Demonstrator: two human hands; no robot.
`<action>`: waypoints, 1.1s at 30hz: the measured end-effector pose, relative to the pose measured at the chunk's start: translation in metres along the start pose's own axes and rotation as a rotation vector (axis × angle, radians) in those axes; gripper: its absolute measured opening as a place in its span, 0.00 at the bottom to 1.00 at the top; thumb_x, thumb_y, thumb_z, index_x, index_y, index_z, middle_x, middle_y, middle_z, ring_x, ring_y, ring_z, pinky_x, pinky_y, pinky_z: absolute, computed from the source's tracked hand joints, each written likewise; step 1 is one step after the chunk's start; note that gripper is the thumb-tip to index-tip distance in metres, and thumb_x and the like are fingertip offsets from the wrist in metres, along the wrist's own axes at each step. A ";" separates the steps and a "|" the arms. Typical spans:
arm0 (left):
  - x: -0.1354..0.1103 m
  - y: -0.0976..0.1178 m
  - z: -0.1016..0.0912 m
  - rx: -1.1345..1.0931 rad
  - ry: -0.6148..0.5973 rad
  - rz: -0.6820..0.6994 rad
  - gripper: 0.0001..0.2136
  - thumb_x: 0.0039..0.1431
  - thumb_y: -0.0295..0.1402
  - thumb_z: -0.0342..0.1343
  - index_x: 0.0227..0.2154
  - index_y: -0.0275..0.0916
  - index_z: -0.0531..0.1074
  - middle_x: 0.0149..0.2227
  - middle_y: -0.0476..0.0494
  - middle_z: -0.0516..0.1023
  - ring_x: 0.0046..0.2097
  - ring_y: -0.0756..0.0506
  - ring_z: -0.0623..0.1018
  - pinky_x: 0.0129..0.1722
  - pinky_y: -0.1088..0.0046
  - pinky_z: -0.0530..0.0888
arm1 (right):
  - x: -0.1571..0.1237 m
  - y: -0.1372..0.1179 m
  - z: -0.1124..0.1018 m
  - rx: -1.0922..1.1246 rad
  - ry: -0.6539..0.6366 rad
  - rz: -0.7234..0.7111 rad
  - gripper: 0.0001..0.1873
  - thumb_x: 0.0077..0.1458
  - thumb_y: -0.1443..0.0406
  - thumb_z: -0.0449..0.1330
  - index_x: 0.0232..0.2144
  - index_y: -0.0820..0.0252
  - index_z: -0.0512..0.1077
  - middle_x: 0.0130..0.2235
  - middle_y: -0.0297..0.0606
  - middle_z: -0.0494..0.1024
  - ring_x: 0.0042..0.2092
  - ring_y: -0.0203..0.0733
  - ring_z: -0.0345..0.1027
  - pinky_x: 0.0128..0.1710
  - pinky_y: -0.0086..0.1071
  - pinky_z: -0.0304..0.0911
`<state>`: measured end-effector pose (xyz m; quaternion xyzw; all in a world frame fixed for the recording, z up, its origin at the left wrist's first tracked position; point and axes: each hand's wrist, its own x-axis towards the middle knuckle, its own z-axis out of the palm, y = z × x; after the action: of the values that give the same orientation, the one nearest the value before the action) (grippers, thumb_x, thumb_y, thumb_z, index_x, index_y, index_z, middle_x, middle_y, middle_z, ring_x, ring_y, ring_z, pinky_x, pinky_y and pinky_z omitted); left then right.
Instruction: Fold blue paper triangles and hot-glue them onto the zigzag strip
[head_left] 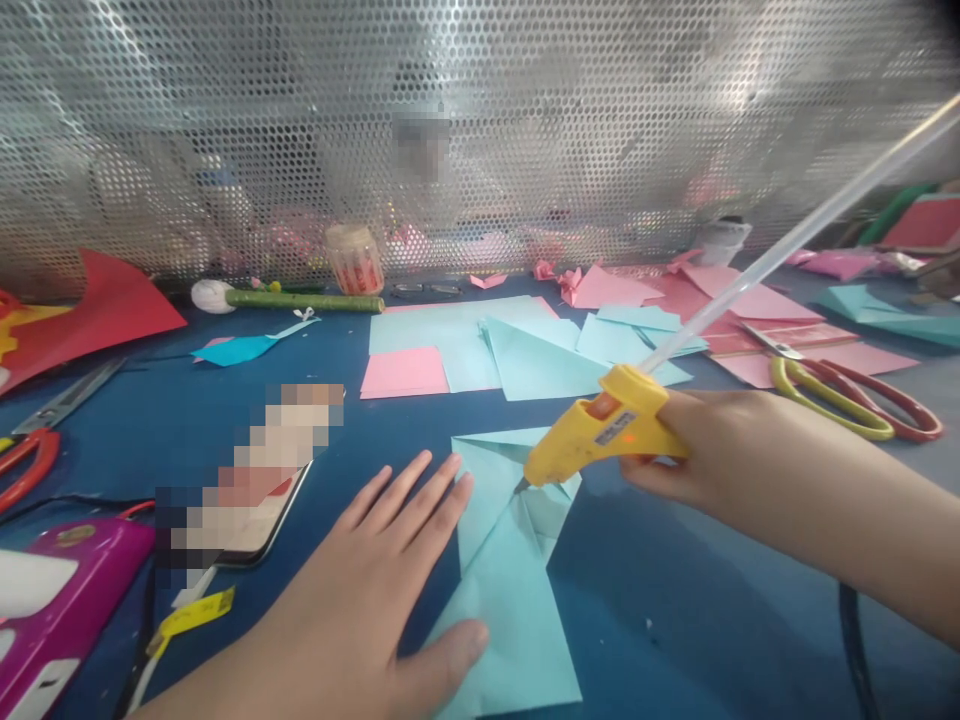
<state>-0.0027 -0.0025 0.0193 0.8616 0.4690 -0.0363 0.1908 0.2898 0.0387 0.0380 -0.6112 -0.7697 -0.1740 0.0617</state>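
A folded light-blue paper (510,580) lies on the blue table in front of me. My left hand (375,590) rests flat on its left edge, fingers stretched out, thumb on the lower part. My right hand (690,450) grips a yellow glue gun (600,430) with a long clear glue stick (787,250) rising from its back. The gun's nozzle points down-left and sits at the folded flaps near the top of the paper.
Pink and light-blue paper sheets (480,350) lie behind. Yellow-and-red scissors (855,400) rest at right, red-handled scissors (30,450) at left. A phone (255,500) and a magenta device (60,600) sit at lower left. A perforated metal screen (480,130) closes the back.
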 end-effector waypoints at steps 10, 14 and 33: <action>0.001 0.003 -0.004 -0.033 -0.101 -0.049 0.36 0.68 0.55 0.42 0.71 0.49 0.36 0.73 0.55 0.33 0.73 0.31 0.41 0.67 0.36 0.48 | -0.001 0.005 -0.005 0.044 -0.055 0.066 0.29 0.44 0.62 0.67 0.14 0.49 0.48 0.12 0.20 0.47 0.13 0.30 0.45 0.15 0.28 0.44; 0.002 -0.001 -0.003 -0.076 -0.079 -0.023 0.36 0.68 0.55 0.43 0.71 0.50 0.37 0.73 0.55 0.36 0.74 0.32 0.41 0.67 0.36 0.46 | -0.003 0.007 -0.013 0.048 -0.053 0.067 0.28 0.44 0.63 0.67 0.14 0.49 0.48 0.12 0.20 0.47 0.14 0.30 0.44 0.15 0.30 0.42; -0.002 -0.001 -0.008 -0.121 -0.080 -0.002 0.35 0.69 0.55 0.41 0.72 0.46 0.39 0.74 0.50 0.38 0.74 0.31 0.42 0.68 0.36 0.46 | -0.001 0.002 -0.023 0.194 -0.035 0.058 0.20 0.50 0.58 0.63 0.18 0.51 0.55 0.16 0.28 0.62 0.17 0.37 0.58 0.19 0.32 0.47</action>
<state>-0.0050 -0.0009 0.0266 0.8459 0.4630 -0.0423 0.2612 0.2891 0.0296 0.0597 -0.6275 -0.7657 -0.0862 0.1121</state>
